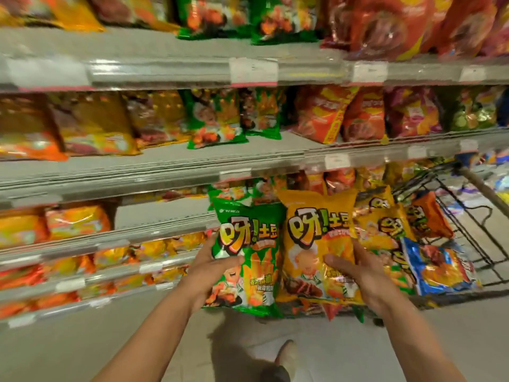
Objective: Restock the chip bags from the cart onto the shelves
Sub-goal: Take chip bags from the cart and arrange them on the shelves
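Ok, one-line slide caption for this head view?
Left hand grips a green chip bag, right hand a yellow chip bag, between cart and shelves.

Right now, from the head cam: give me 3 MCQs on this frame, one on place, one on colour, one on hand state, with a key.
1. Where is the wire cart?
A. Right of the held bags
B. Left of the shelves
C. Behind the person

2. What colour is the bag in the left hand?
A. Blue
B. Green
C. Purple

3. What is the right hand doing?
A. Hanging idle
B. Resting on a price tag
C. Holding the yellow chip bag

Key:
1 A: the cart stands at the right edge of the view, with more bags in it.
2 B: the left grip is on the green chip bag.
3 C: its thumb lies across the bag's front and its fingers wrap the bag's right edge.
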A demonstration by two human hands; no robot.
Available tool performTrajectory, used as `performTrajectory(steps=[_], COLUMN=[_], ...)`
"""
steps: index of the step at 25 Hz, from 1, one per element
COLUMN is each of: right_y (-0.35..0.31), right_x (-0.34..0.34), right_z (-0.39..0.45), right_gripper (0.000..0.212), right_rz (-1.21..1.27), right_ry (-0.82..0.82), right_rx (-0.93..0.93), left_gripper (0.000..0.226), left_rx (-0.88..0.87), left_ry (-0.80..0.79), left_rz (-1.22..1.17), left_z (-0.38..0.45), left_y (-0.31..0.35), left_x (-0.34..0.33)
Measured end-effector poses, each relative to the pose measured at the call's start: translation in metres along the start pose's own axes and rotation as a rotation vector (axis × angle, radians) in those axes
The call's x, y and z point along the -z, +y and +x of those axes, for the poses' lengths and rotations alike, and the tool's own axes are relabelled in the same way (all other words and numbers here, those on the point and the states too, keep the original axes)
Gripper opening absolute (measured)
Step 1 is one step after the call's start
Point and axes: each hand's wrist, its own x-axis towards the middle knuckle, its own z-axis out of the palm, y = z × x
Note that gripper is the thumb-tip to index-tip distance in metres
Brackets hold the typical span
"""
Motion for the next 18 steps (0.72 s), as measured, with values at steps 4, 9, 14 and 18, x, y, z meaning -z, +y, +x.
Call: performTrajectory(steps=[4, 9, 14, 18], right_y=[-0.003, -0.002, 0.019, 0.036], right_x=[-0.054, -0.1, -0.139, -0.175], right_z=[0.005, 0.027, 0.073, 0.127], right_gripper=[0.087, 0.067, 0.076, 0.068], right_rz=[0.007, -0.078, -0.143, -0.193], right_ry=[-0.121, -0.212, -0.244, -0.309], right_rx=[-0.052, -0.049, -0.148, -0.229], left_gripper=[0.065, 0.069, 0.062, 0.064], left_rx=[-0.002, 0.019, 0.08, 0.115], left_ry=[0.079, 0.176, 0.248, 0.351], left_rz=[-0.068, -0.18, -0.254, -0.288], left_z=[-0.024, -0.031, -0.016, 0.008], left_y=[-0.006, -0.02, -0.04, -0.058], left_x=[0.05, 0.09, 0.118, 0.146])
